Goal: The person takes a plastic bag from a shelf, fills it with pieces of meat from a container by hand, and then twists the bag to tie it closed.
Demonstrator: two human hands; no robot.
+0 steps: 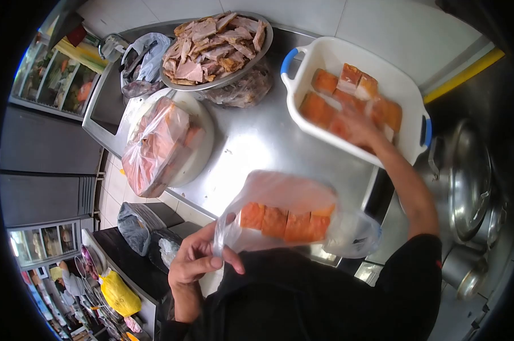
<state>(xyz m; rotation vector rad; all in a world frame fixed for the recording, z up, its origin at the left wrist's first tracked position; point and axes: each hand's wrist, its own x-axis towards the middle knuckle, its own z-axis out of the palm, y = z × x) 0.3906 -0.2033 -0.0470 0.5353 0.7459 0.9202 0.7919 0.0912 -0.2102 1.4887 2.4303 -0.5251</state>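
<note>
My left hand [199,262] is closed on the edge of a clear plastic bag [288,190], fingers and thumb gathered at its rim. Inside the bag lies a row of orange-skinned meat pieces [275,221], apparently roast pork. My right hand [356,126] reaches down into a white plastic tub [355,50] with blue handles, over more of the same meat blocks [325,82]. Motion blurs its fingers, so whether they grip a piece cannot be told. Some blocks in the tub show pale, fatty sides.
A metal bowl heaped with sliced meat [211,48] stands at the back of the steel table [251,131]. Left of it, a filled plastic bag [157,145] rests on a round white block [203,133]. Lidded steel pots [467,182] stand at right. A yellow bag [120,292] lies lower left.
</note>
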